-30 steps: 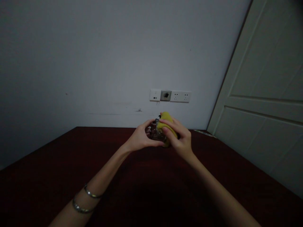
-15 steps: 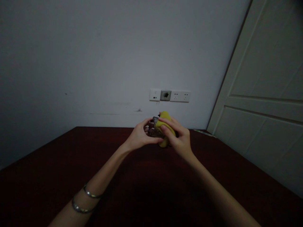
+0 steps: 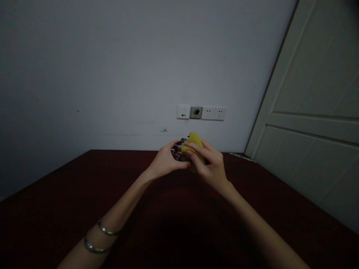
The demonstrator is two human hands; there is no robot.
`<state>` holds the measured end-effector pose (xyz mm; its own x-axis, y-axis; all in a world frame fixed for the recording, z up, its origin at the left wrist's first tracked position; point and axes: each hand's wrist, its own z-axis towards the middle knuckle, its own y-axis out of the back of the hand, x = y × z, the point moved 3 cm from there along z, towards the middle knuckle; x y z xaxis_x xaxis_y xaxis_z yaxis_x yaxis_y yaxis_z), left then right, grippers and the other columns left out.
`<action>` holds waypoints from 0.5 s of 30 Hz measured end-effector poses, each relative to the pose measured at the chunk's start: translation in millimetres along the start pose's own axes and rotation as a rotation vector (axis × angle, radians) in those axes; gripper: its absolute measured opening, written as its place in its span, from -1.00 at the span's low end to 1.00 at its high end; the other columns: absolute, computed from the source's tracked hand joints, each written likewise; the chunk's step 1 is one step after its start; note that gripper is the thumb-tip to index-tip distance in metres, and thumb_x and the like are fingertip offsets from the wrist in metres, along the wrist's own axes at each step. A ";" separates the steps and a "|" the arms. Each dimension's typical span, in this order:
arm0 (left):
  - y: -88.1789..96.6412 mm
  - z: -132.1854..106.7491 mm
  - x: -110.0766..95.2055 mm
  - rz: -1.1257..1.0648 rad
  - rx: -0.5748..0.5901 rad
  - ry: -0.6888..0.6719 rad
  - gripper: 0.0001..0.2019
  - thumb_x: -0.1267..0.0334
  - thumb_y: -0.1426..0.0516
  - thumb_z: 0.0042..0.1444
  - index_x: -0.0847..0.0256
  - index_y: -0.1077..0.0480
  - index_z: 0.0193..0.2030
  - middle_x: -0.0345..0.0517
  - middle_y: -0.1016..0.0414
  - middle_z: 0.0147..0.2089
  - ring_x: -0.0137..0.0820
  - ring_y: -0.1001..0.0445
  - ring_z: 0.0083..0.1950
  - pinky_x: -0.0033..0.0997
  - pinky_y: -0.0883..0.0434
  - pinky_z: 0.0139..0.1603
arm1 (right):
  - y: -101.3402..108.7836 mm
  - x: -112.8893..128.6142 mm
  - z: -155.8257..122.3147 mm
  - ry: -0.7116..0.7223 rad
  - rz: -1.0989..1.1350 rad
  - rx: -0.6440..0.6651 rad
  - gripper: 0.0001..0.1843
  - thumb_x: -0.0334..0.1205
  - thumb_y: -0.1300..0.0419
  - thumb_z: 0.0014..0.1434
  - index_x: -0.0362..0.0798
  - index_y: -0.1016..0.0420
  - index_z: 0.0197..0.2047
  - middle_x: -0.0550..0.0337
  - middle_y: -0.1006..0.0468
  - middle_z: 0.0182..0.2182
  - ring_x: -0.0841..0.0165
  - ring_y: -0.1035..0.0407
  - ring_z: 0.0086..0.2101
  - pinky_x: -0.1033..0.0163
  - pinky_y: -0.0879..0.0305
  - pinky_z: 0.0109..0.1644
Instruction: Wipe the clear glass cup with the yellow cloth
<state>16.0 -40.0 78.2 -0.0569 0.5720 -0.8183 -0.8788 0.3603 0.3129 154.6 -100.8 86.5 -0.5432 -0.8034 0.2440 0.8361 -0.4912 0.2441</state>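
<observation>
Pretty dim shot tbh: the wall [image 3: 134, 67] is a murky blue-grey, a bit lighter mid-frame and fading toward the corners, while the counter [image 3: 70, 179] sinks to near-black at bottom centre. The bangles [image 3: 95, 249] catch a dull glint, but the see-through item [image 3: 176, 154] by the yellow cloth [image 3: 195, 139] is murky, and the door [image 3: 314, 93] leans like wide-lens stretch.

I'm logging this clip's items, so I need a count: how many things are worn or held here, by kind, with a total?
Silver bangles: 2
Yellow cloth, held in the right hand: 1
Clear, glass-like object, held in the left hand and partly hidden: 1
Total: 4
</observation>
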 end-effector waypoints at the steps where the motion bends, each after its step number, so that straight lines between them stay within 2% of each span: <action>1: 0.0 0.2 -0.6 0.015 -0.001 -0.008 -0.34 0.23 -0.36 -0.23 0.30 -0.29 0.07 0.07 -0.47 -0.02 -0.27 -0.49 -0.11 -0.20 -0.42 -0.06 | 0.2 -1.0 0.6 -0.036 0.008 -0.027 -0.72 -0.25 -0.16 0.19 0.12 -0.55 -0.04 0.10 -0.55 -0.07 0.25 -0.45 -0.09 0.04 -0.41 0.01; 4: 0.9 1.5 -1.3 0.070 -0.031 -0.025 -0.35 0.21 -0.37 -0.24 0.29 -0.33 0.04 0.06 -0.49 -0.03 -0.25 -0.48 -0.09 -0.19 -0.41 -0.04 | -0.6 -3.8 1.3 -0.097 0.026 -0.053 -0.73 -0.22 -0.16 0.20 0.12 -0.55 -0.04 0.11 -0.58 -0.14 0.26 -0.47 -0.14 0.05 -0.42 -0.02; 8: 2.8 2.9 2.7 0.118 -0.087 0.019 -0.42 0.33 -0.32 -0.22 0.32 -0.33 0.02 0.06 -0.51 -0.07 -0.26 -0.49 -0.15 -0.24 -0.43 -0.11 | -4.2 -2.8 -0.8 0.006 -0.010 0.053 -0.72 -0.24 -0.21 0.15 0.09 -0.56 -0.05 0.04 -0.48 0.04 0.22 -0.41 0.00 0.02 -0.38 0.05; 10: 3.2 2.8 3.2 0.143 -0.109 0.019 -0.41 0.34 -0.32 -0.23 0.32 -0.33 0.02 0.04 -0.51 -0.09 -0.26 -0.49 -0.15 -0.25 -0.43 -0.13 | -4.0 -2.9 -0.9 0.005 -0.009 0.057 -0.73 -0.24 -0.22 0.14 0.09 -0.57 -0.07 0.04 -0.46 0.06 0.21 -0.40 0.01 0.02 -0.37 0.06; 15: -1.1 0.5 -3.0 0.077 -0.062 0.000 -0.37 0.19 -0.38 -0.26 0.30 -0.35 0.00 0.02 -0.51 -0.09 -0.26 -0.49 -0.13 -0.21 -0.43 -0.08 | 2.4 -11.3 3.9 -0.211 0.118 -0.072 -0.75 -0.18 -0.22 0.14 0.08 -0.58 -0.10 0.12 -0.60 -0.16 0.28 -0.48 -0.15 0.06 -0.42 -0.01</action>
<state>17.4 -41.7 80.5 -0.1254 0.5963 -0.7929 -0.8996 0.2686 0.3443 162.4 -91.7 88.1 -0.4394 -0.7721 0.4592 0.8937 -0.4271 0.1371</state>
